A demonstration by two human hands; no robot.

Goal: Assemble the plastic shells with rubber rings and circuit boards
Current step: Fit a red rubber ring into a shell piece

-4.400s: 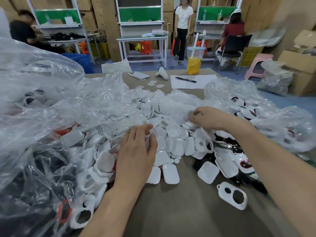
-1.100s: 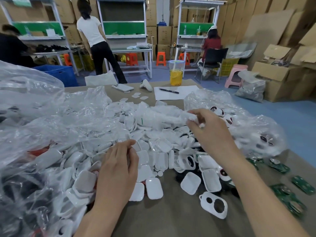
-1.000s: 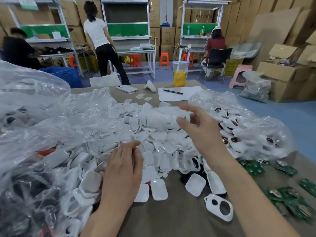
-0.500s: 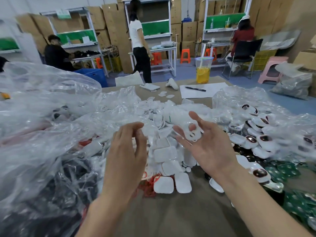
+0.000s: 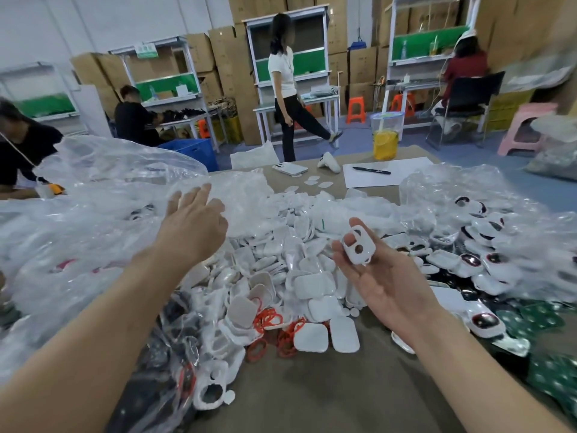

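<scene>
My right hand (image 5: 384,276) is raised palm up over the table and holds a white plastic shell (image 5: 359,246) with two holes at its fingertips. My left hand (image 5: 193,226) hovers open, fingers spread, above a crumpled clear plastic bag (image 5: 93,214). Below both hands lies a heap of white shells (image 5: 296,260). Red rubber rings (image 5: 268,320) lie at the heap's near edge. Green circuit boards (image 5: 552,376) lie at the right edge of the table.
A second clear bag (image 5: 468,195) holds shells with dark round inserts at the right. A phone (image 5: 288,168), paper with a pen (image 5: 381,176) and a cup of yellow drink (image 5: 385,139) stand at the far end. Brown tabletop (image 5: 312,401) shows near me. Several people are behind.
My left hand has lifted off the shell pile and moved up and left over the bag. My right hand picked up a two-hole shell from the heap and turned palm up with it.
</scene>
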